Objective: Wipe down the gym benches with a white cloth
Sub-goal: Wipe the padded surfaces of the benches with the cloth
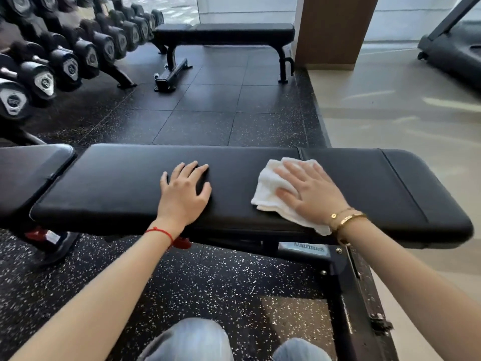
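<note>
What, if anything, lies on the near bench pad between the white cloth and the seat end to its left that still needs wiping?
The left hand does: it rests flat on the near bench pad, directly left of the white cloth that the right hand presses down. It would have to lift or shift before the cloth passes. Beyond it, nothing visible lies on the pad.

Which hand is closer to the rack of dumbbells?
Left. The left hand rests on the bench toward the dumbbells; the right hand presses the cloth farther away.
</note>
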Tool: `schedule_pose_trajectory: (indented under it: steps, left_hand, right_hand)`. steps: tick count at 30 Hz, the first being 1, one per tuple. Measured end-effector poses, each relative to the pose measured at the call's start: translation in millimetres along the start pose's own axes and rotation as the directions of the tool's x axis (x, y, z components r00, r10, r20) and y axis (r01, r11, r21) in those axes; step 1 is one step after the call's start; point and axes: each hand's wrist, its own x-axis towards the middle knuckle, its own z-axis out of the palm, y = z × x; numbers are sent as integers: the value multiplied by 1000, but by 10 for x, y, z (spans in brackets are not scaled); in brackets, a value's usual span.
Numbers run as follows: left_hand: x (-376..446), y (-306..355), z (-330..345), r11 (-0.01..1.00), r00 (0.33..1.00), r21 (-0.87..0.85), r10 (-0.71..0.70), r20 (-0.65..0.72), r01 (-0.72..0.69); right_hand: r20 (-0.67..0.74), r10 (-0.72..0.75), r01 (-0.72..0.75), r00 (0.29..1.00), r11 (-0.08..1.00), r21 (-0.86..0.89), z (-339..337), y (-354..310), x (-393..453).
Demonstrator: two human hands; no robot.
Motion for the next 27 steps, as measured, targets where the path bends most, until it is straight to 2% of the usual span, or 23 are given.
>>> schedule_pose_trajectory:
  steps: [3, 5, 8, 12, 14, 16, 19, 21, 24, 27]
  left_hand:
    - [0, 16, -14, 1000, 1000, 15, -15, 3, 14]
    - [-2, 27, -26, 1000, 1000, 18, -20, 0, 20]
    - [-8, 28, -29, 1000, 1000, 22, -16, -1, 16]
    - [3, 38, -44, 998, 997, 55, -39, 72, 35]
    - [16, 111, -58, 995, 991, 36, -94, 99, 91]
    - [22, 255, -45, 992, 988, -1, -125, 90, 126]
    - [19, 548, 30, 997, 995, 1, -76, 59, 76]
    - [13, 726, 105, 999, 997, -2, -40, 59, 40]
    - [-7, 932, 227, 1000, 998, -4, -18, 62, 18]
    - [-53, 1059, 335, 1000, 997, -13, -25, 76, 26]
  right_hand:
    - [31, 123, -123, 992, 992, -1, -10, 136, 231]
    - [42, 148, -148, 988, 989, 17, 8, 66, 327]
    - [35, 91, -93, 995, 995, 48, 7, 34, 183]
    - [-63, 11, -7, 998, 998, 64, -11, 97, -423]
    - [-91, 80, -75, 993, 996, 55, -1, 265, -564]
    - [-64, 203, -202, 977, 979, 33, 21, 533, -482]
    - [-6, 311, -311, 950, 950, 21, 8, 818, -99]
    - [-8, 286, -286, 958, 958, 14, -22, 785, 207]
    - [-25, 173, -174, 985, 983, -50, -49, 433, 469]
    - [0, 12, -12, 1000, 999, -36, 5, 141, 205]
